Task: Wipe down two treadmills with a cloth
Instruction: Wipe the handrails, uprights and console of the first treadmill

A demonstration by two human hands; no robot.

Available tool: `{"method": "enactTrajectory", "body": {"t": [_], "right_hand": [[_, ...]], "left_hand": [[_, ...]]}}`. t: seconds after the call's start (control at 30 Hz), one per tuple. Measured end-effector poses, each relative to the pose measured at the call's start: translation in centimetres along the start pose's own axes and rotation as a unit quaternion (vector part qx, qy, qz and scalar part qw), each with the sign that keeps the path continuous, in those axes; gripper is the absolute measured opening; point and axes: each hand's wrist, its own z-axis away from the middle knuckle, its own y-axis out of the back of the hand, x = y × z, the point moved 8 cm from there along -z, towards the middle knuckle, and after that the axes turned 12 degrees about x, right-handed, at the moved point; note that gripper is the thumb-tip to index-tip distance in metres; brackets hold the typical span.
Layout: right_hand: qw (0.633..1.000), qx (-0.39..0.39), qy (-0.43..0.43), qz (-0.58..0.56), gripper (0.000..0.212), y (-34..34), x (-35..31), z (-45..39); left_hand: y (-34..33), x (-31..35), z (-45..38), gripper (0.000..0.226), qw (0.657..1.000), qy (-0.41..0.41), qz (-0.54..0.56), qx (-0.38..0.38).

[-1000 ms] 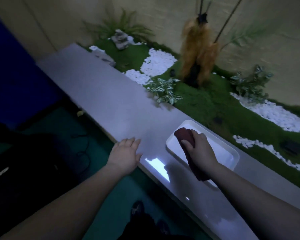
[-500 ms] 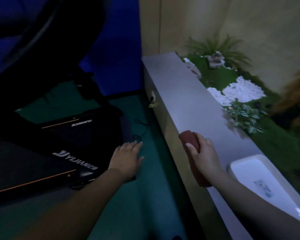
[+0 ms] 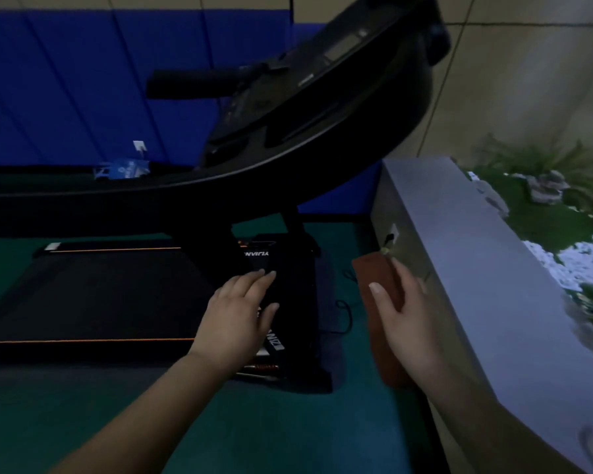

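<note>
We stand on a green floor [image 3: 288, 422] in a dim room with a blue padded wall [image 3: 83, 80] at the back; on the left lies the black treadmill [image 3: 93, 295], its belt edged in orange, its console arching overhead toward the right; further right runs a grey ledge [image 3: 493, 268], and beyond it a strip of artificial grass with white pebbles [image 3: 582, 254] and small plants. Our left hand [image 3: 237, 319] hovers palm down above the treadmill's front cover, fingers spread loosely, holding nothing; whether it touches the cover we cannot tell; our right hand [image 3: 404, 319] is closed around a folded reddish-brown cloth [image 3: 377, 285], thumb across its face, held in the air between the treadmill and the ledge.
</note>
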Motion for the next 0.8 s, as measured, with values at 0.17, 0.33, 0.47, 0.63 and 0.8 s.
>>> {"method": "enactTrajectory", "body": {"t": [0.17,0.33,0.47,0.63,0.8], "right_hand": [[0.996,0.003,0.073,-0.043,0.052,-1.9,-8.0,-1.2],[0.990,-0.010,0.134,-0.041,0.052,-3.2,-13.7,-2.8],[0.972,0.005,0.234,-0.010,0.059,-5.5,-18.6,-4.5],[0.930,0.097,0.319,0.153,0.058,-8.6,-22.6,-8.2],[0.926,0.038,0.290,0.240,0.051,-15.9,-22.6,-7.3]], "left_hand": [[6.9,-1.7,-2.6,0.048,0.990,0.009,0.058,0.126],[10.8,-4.2,-5.6,0.049,0.981,0.023,0.035,0.190],[12.6,-7.2,-7.7,0.054,0.980,0.036,-0.035,0.194],[13.3,-10.9,-10.0,0.055,0.981,0.026,-0.097,0.168],[13.1,-15.1,-11.0,0.053,0.981,0.011,-0.097,0.165]]}}
